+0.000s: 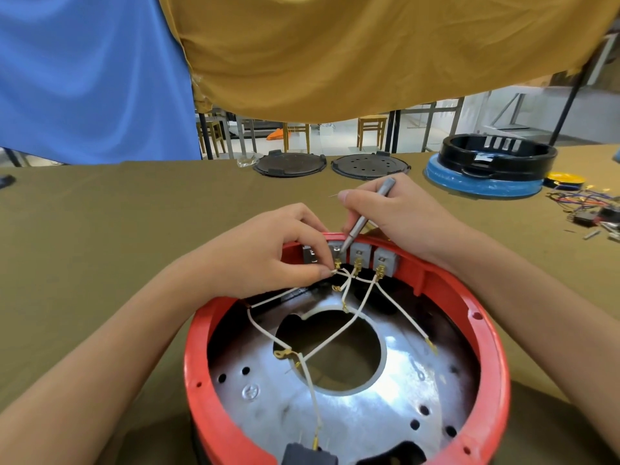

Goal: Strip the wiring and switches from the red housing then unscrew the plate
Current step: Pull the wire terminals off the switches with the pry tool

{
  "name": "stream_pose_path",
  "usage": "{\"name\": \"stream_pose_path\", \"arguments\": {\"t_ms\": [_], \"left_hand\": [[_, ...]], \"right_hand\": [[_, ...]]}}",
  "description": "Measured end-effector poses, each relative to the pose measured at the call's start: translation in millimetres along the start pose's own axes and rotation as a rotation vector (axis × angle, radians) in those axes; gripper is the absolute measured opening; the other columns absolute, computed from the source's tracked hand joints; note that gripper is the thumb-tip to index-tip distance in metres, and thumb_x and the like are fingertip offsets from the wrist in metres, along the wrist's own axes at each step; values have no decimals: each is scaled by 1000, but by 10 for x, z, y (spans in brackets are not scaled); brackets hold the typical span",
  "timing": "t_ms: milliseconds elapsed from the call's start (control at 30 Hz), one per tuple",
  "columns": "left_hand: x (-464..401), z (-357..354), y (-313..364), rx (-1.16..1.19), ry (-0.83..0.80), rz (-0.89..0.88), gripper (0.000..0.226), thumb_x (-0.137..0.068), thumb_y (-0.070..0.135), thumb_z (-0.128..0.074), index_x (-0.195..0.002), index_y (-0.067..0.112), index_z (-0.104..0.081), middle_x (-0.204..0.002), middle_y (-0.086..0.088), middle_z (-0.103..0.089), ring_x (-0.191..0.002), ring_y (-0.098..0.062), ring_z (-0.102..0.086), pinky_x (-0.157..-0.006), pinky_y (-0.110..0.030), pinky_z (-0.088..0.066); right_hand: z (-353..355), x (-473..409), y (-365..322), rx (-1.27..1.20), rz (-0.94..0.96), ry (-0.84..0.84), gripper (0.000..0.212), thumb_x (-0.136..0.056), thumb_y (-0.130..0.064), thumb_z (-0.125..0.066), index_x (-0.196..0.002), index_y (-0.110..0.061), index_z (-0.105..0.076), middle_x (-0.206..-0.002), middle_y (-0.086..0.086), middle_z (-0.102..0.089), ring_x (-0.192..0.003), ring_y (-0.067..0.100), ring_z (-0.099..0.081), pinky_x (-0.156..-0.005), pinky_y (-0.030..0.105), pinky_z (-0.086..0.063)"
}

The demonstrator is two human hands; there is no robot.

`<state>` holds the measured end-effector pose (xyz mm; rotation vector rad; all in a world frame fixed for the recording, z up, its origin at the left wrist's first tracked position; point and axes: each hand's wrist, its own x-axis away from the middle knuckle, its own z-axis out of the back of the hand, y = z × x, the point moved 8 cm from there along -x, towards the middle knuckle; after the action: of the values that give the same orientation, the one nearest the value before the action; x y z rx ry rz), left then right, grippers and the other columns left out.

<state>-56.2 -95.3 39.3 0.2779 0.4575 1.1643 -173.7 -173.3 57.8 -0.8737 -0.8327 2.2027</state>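
At twelve o'clock on the red housing (496,333), the left hand (268,253) is pinching a brass terminal (337,264) while the right hand (396,213) is gripping a metal tool (365,213); levering gently at the grey switch (335,248) should be freeing it.

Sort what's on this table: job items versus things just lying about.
In use: red housing, white wires, grey switches, metal plate, screwdriver, left hand, right hand.
Lying about: two black round lids, black ring on a blue base, loose wire pile.

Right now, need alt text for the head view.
A left hand pinches a white wire while the right hand presses a metal tool against grey switches inside a red housing on an olive table.
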Motion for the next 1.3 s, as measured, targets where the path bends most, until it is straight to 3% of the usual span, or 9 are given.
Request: {"name": "stream_pose_path", "arguments": {"t_ms": [167, 300, 533, 700, 767, 900, 1000, 1100, 1300], "left_hand": [[2, 0, 3, 11, -7, -13, 4, -88, 39, -71, -90, 41, -73, -119, 17, -54, -113, -2, -55, -104, -41, -43], [3, -3, -2, 9, -10, -13, 8, -85, 45, -68, -90, 42, -73, -118, 18, -54, -113, -2, -55, -104, -41, -43], [7, -2, 11, 19, -2, -18, 12, -82, 48, -65, -89, 42, -73, -118, 20, -54, -113, 0, -55, -104, -39, -43], [6, -2, 5, 33, -3, -16, 10, -82, 47, -66, -88, 42, -72, -119, 20, -54, -114, -1, -55, -104, -40, -43], [12, 4, -2, 56, 7, -12, 10, -82, 49, -66, -87, 43, -72, -120, 22, -53, -114, -1, -56, -104, -39, -44], [52, 101, 19, 198, 126, -30, 16, -79, 53, -61, -84, 40, -70, -121, 26, -53, -121, -3, -55, -104, -36, -46], [86, 181, 79, 225, 228, -90, 10, -85, 44, -59, -88, 37, -66, -117, 19, -60, -117, -9, -59, -97, -28, -49], [119, 278, 145, 193, 350, -142, 7, -91, 34, -59, -95, 30, -63, -100, 15, -64, -100, -15, -64, -85, -21, -50], [170, 354, 137, 201, 475, -141, 4, -93, 22, -63, -94, 24, -66, -79, 9, -63, -72, -11, -60, -69, -22, -49]], "right_hand": [[11, 24, -21, -22, 35, 17, 47, -99, -35, -53, -60, -15, -72, -76, 20, -69, -85, 37, -60, -77, 27, -42], [16, 30, -17, -37, 20, 13, 47, -99, -35, -54, -60, -15, -72, -79, 23, -70, -86, 40, -61, -80, 28, -41], [65, 57, -12, -100, 5, 78, 51, -101, -31, -52, -58, -11, -72, -72, 11, -72, -80, 22, -67, -68, 0, -39], [49, 82, -41, -154, 33, 54, 53, -101, -34, -52, -58, -8, -69, -63, 9, -69, -76, 26, -69, -76, 22, -53], [63, 94, -25, -293, 1, 68, 56, -102, -34, -49, -59, -4, -67, -63, 12, -68, -76, 26, -71, -68, 20, -56], [178, 134, -116, -460, 122, 162, 58, -107, -34, -38, -60, -11, -64, -68, 13, -65, -72, 23, -67, -73, 28, -58], [213, 205, -274, -357, 301, 184, 51, -104, -36, -36, -69, -12, -63, -67, 8, -63, -67, 19, -66, -60, 26, -51], [199, 262, -381, -155, 414, 169, 37, -104, -28, -40, -82, -12, -66, -68, -6, -59, -66, 4, -58, -63, 13, -42], [39, 270, -406, 99, 369, 31, 20, -89, -35, -69, -102, -20, -71, -77, -13, -62, -71, -2, -57, -66, 9, -39]]}}
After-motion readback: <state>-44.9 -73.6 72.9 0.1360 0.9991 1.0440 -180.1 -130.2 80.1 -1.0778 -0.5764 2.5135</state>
